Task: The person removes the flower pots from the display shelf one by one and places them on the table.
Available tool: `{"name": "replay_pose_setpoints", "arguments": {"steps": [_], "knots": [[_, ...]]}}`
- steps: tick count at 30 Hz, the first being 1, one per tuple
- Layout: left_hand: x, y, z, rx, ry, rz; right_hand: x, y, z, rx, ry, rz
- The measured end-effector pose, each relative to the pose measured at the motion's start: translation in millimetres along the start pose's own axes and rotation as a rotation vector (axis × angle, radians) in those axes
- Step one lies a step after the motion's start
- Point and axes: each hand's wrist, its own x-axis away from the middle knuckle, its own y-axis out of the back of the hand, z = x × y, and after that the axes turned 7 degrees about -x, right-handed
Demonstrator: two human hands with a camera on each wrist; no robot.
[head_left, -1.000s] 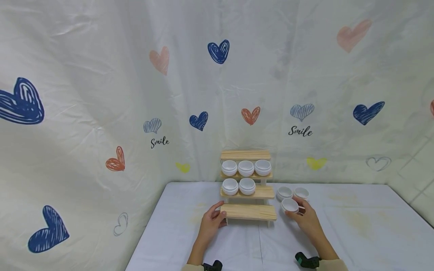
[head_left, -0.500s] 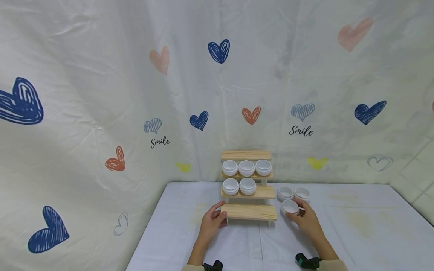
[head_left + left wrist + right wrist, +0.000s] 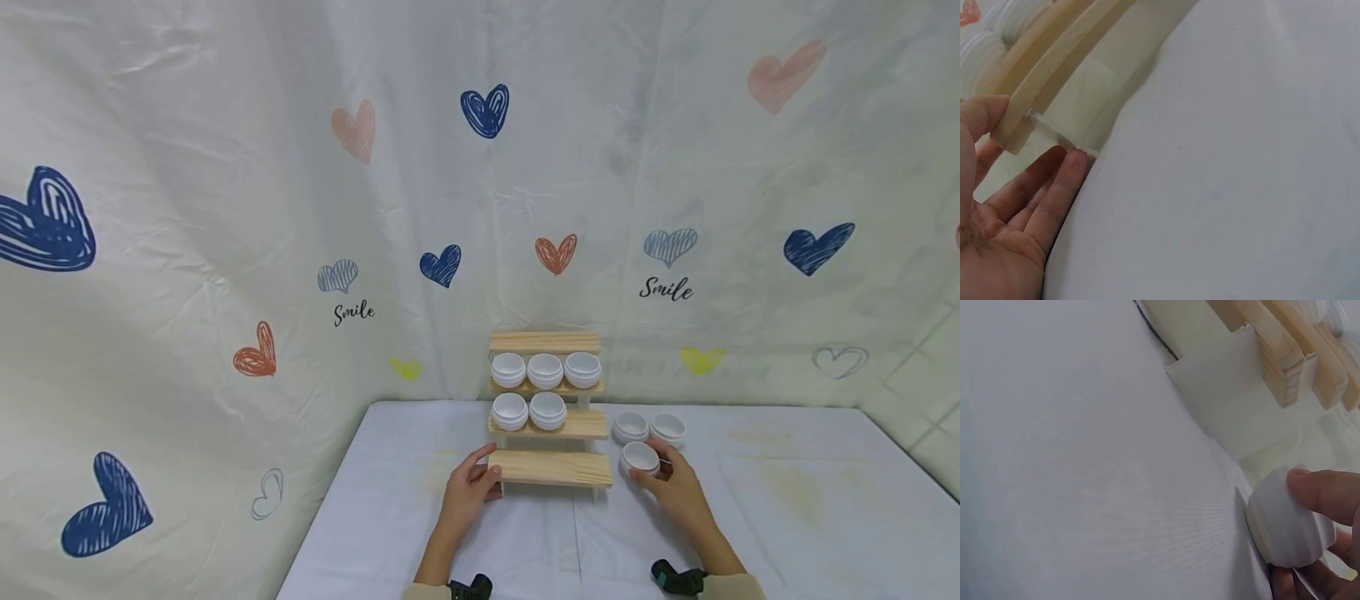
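Note:
My left hand (image 3: 465, 492) holds the left end of the lowest board (image 3: 551, 469) of a tiered wooden display stand. In the left wrist view its thumb lies on the board's end, and other fingers reach the clear leg (image 3: 1054, 132) below. To the right of the stand, my right hand (image 3: 675, 483) grips a small white bowl (image 3: 640, 457), thumb on its near side and fingers round the other. The bowl (image 3: 1288, 519) is close to the tablecloth in the right wrist view. Behind it are two more white bowls, one left (image 3: 630, 427) and one right (image 3: 668, 429).
Three white bowls (image 3: 545, 371) line the second board from the top. Two others (image 3: 547, 412) stand on the board beneath, left and middle. The top board (image 3: 543, 342) is bare. A curtain (image 3: 420, 167) printed with hearts hangs behind the white-covered table (image 3: 750, 533).
Both hands stay nearly in place. The right hand and its bowl have shifted very slightly left in the last half second.

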Motion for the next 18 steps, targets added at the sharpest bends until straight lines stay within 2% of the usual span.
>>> {"name": "replay_pose_setpoints", "arguments": {"steps": [18], "knots": [[1.1, 0.1, -3.4, -0.021, -0.005, 0.003, 0.1, 0.0, -4.9, -0.002, 0.020, -0.006]]}}
